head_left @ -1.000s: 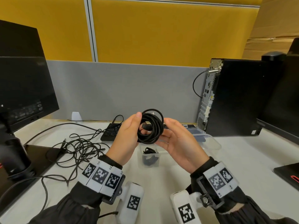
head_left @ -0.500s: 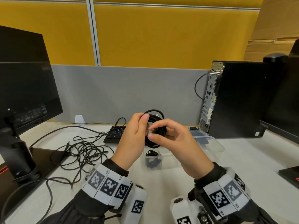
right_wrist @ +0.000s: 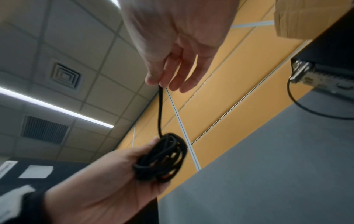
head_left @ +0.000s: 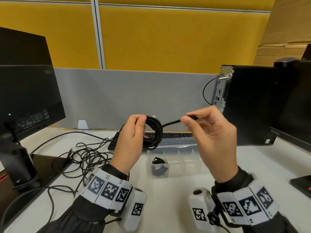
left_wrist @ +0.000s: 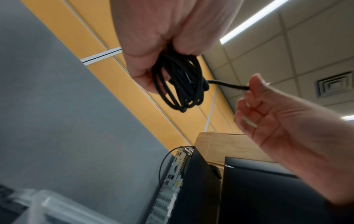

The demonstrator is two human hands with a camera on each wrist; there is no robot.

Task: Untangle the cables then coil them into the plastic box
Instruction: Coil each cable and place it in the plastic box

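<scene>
My left hand (head_left: 134, 132) grips a coiled black cable (head_left: 154, 132) above the desk; the same coil (left_wrist: 180, 84) (right_wrist: 162, 157) shows in both wrist views. My right hand (head_left: 193, 118) pinches the coil's free end (head_left: 171, 122) between thumb and forefinger and holds it out to the right, about a hand's width from the coil. Below the hands a clear plastic box (head_left: 181, 158) with dividers stands on the desk, with a small black cable (head_left: 158, 161) in its left compartment. A tangle of black cables (head_left: 85, 157) lies on the desk at the left.
A monitor (head_left: 25, 91) on a round stand (head_left: 21, 167) fills the left. A black keyboard (head_left: 151, 136) lies behind the box by the grey partition (head_left: 134, 98). A black computer tower (head_left: 249, 105) and another monitor (head_left: 299, 115) stand at the right.
My right hand took the cable's end at the coil and drew it out to the right. The left hand kept hold of the coil.
</scene>
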